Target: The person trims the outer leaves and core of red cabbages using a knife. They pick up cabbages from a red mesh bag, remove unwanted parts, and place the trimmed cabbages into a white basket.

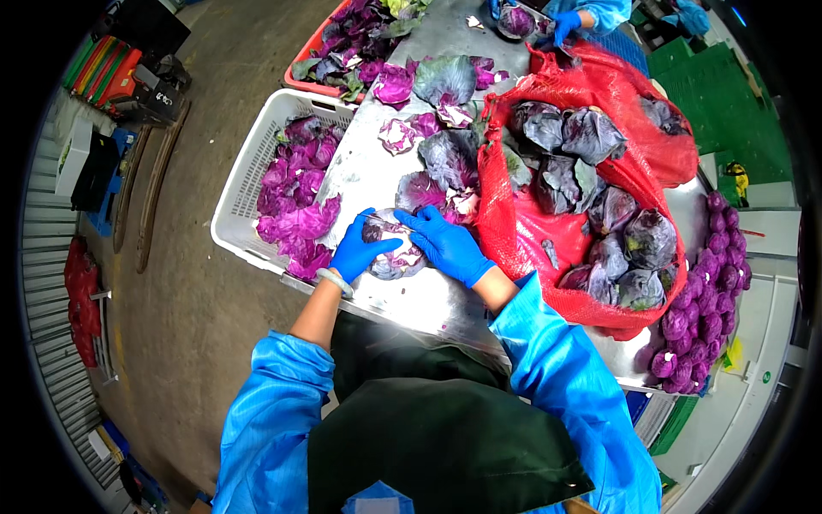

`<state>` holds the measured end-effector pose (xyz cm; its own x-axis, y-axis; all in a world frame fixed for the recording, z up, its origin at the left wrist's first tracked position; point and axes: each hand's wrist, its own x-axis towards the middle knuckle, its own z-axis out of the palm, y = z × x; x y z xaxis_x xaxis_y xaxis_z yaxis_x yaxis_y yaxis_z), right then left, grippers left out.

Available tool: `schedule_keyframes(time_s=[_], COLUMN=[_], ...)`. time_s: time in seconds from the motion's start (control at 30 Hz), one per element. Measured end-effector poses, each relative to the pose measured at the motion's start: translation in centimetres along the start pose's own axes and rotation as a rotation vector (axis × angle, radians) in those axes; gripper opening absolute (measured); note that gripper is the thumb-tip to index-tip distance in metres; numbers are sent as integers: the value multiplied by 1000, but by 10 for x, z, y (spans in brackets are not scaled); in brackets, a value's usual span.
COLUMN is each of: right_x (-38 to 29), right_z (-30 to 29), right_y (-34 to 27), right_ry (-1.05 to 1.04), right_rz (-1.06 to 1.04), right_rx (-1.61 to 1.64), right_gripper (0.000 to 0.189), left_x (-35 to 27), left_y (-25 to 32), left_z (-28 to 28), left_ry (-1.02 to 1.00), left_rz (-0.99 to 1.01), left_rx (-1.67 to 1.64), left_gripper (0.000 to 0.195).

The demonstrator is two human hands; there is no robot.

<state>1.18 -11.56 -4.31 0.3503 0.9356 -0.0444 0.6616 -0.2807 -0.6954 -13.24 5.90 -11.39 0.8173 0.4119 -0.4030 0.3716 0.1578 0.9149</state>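
A red cabbage head (393, 265), its pale cut stem end facing up, rests on the metal table before me. My left hand (359, 249), in a blue glove, grips its left side, with the thumb across the top. At the far side of the cabbage, my gloved right hand (446, 244) is closed around what looks like a small knife (387, 222); its thin blade lies across the cabbage and its handle is hidden. Just beyond are loose outer cabbage leaves (449, 160) and cut leaf pieces (397, 136).
A white basket (247, 173) of purple leaves stands left, a red crate (302, 76) of leaves beyond. At right, an open red mesh sack (507, 212) holds untrimmed cabbages (650, 239). Trimmed cabbages (709, 295) line the right edge. A co-worker's gloved hand (566, 24) is opposite.
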Motion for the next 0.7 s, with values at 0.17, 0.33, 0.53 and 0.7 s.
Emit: schedule_keyframes(time_s=[0.17, 0.33, 0.53, 0.7], right_x=[14, 53, 49, 27], right_z=[9, 8, 33, 32], right_y=[1, 54, 62, 88], right_ry=[69, 224, 368, 447], right_rz=[102, 281, 428, 265], right_rx=[-125, -41, -72, 7], right_gripper=[37, 32, 28, 42], left_x=[6, -6, -46, -84], left_y=[-7, 2, -13, -28], left_z=[6, 14, 4, 9], left_ry=[114, 62, 64, 251], left_rz=[58, 98, 241, 39], left_rx=[146, 373, 83, -120], left_gripper=[90, 96, 95, 100])
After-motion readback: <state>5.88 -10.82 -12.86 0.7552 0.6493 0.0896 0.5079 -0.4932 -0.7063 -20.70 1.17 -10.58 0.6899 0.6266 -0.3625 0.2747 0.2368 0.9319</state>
